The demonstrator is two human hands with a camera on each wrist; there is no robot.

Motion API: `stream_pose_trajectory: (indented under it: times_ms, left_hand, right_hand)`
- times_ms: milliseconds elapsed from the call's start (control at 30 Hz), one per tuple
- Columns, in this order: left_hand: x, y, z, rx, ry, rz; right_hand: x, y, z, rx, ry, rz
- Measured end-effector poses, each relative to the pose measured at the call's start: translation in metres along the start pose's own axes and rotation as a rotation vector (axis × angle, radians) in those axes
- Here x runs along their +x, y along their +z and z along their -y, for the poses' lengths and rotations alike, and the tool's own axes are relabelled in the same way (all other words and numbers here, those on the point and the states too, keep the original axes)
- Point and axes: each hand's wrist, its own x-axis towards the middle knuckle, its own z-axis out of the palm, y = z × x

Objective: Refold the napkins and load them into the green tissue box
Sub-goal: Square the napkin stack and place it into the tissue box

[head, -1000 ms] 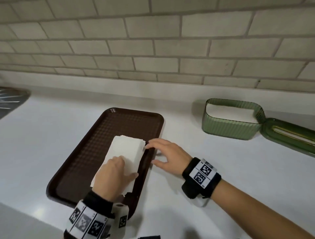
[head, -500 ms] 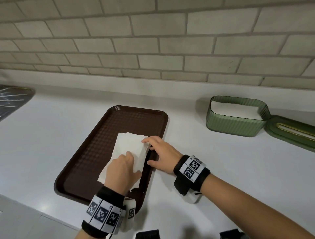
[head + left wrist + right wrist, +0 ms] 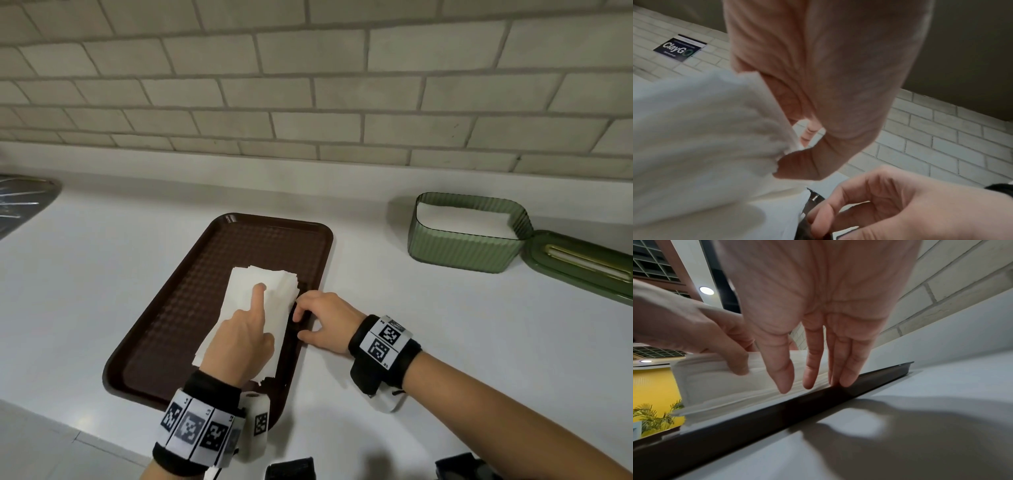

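On the brown tray (image 3: pixel 191 308) the left hand (image 3: pixel 239 342) lies on the stack of napkins (image 3: pixel 270 284). Half a second ago it lay on the stack more bunched; now the index finger is stretched forward along the top sheet, and in the right wrist view the thumb curls around the near edge of the stack, so its grip is a light pinch with pressing. Just to the right of this grip, the right hand (image 3: pixel 325 318) has come closer to the stack: its fingers (image 3: pixel 846 378) are nearly straight, the tips are at the stack's right side and on the tray rim, and they hold nothing. I judge the stack is being squared before lifting. Well to the right of both hands, on the worktop (image 3: pixel 445 342), the green tissue box (image 3: pixel 466 246) stands open with white napkins already inside, its lid (image 3: pixel 582 260) beside it.
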Motion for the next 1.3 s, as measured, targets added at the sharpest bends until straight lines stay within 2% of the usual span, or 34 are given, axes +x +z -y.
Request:
stream_pose_trajectory:
  times_ms: [100,200,367,567,667,767,833,967,1100,1167,1233,1300]
  left_hand:
    - [0.002,0.001,0.002,0.022,0.060,-0.002]
    - [0.000,0.004,0.007,0.156,0.170,-0.014]
    - [0.003,0.000,0.006,0.139,0.130,0.136]
    - [-0.004,-0.008,0.008,0.036,0.086,0.025]
    - [-0.013,-0.025,0.023,0.028,0.124,-0.049]
    - [-0.026,-0.063,0.028,0.000,0.191,-0.165]
    - [-0.036,-0.097,0.020,-0.035,0.248,-0.148]
    - [-0.044,-0.137,-0.015,-0.516,0.534,0.095]
    - [-0.025,-0.120,-0.053,-0.815,0.698,0.298]
    - [-0.006,-0.100,-0.071,-1.053,0.678,0.360]
    - [0.015,-0.076,-0.085,-1.337,0.554,0.413]
    - [0.033,-0.052,-0.102,-1.515,0.437,0.509]
  right_hand:
    - [0.001,0.001,-0.001,-0.017,0.005,0.014]
    - [0.001,0.002,-0.003,-0.021,-0.004,0.014]
    - [0.002,0.003,-0.006,-0.011,-0.017,-0.015]
    - [-0.003,-0.005,-0.002,0.041,-0.080,-0.030]
    - [-0.012,-0.023,0.009,0.092,-0.134,-0.154]
    - [-0.024,-0.054,0.024,0.251,-0.130,-0.279]
    - [-0.034,-0.075,0.034,0.378,-0.136,-0.341]
    - [-0.073,-0.104,0.048,0.563,-0.203,-0.401]
    - [-0.126,-0.114,0.039,0.715,-0.093,-0.446]
    - [-0.147,-0.115,0.023,0.780,0.007,-0.498]
    - [-0.165,-0.117,0.003,0.828,0.112,-0.624]
    - [-0.180,-0.119,-0.017,0.844,0.194,-0.765]
